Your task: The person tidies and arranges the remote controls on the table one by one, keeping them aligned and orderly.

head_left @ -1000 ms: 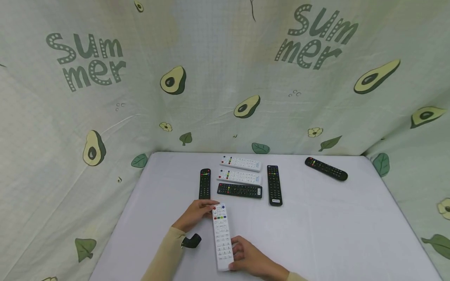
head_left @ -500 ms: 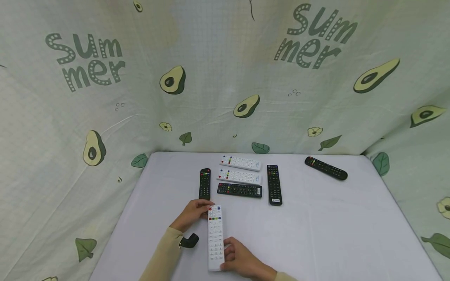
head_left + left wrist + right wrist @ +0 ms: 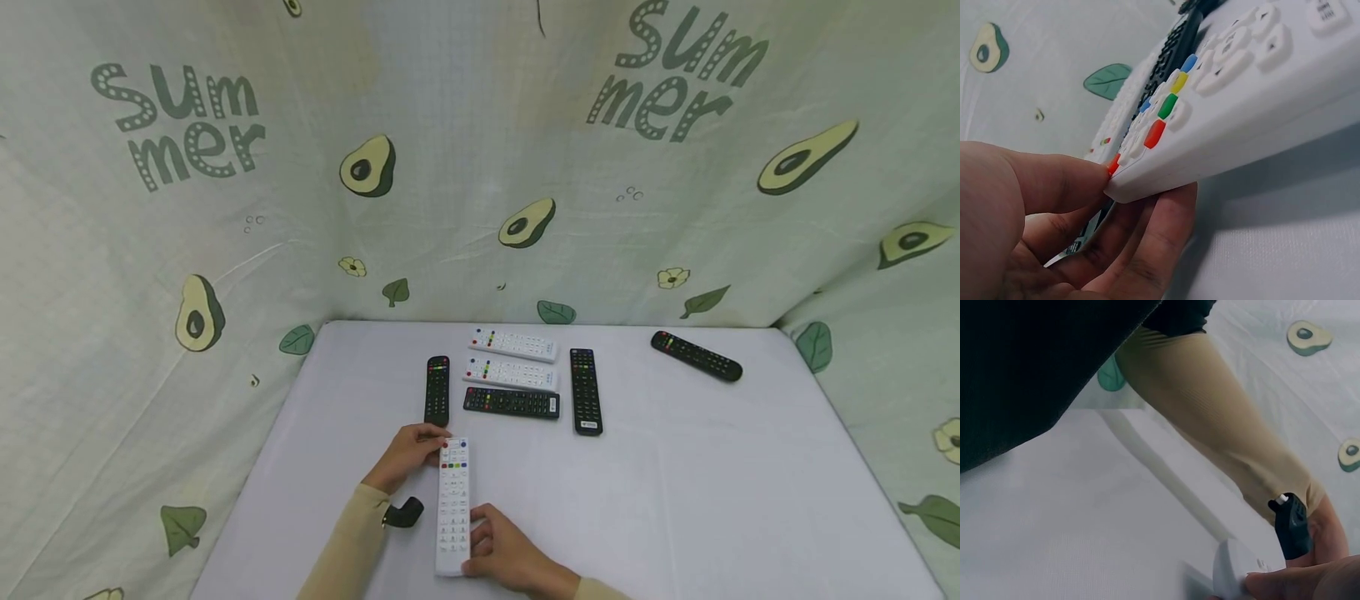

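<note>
A white remote control (image 3: 453, 510), buttons up, lies lengthwise between both hands in the head view. My left hand (image 3: 410, 455) pinches the corner of its far end, beside the red button. The left wrist view shows the thumb (image 3: 1063, 181) at the top edge and curled fingers (image 3: 1160, 244) under that end, with shadow beneath the remote. At the near end, my right hand (image 3: 510, 552) grips the right edge between thumb and fingers. The right wrist view catches only the remote's near end (image 3: 1232, 569) and the thumb (image 3: 1285, 582); the right fingers are mostly hidden there.
Just beyond the left hand lies a black remote (image 3: 437, 392). Two white remotes (image 3: 513, 344) and a black one (image 3: 512, 403) form a stack of rows, with an upright black remote (image 3: 586, 392) beside them. Another black remote (image 3: 696, 356) lies far right. A printed cloth (image 3: 450, 167) hangs behind.
The white remote has shifted left and turned slightly, so its near end swings left and it points straighter away. Both hands have moved left with it, keeping their grips.
</note>
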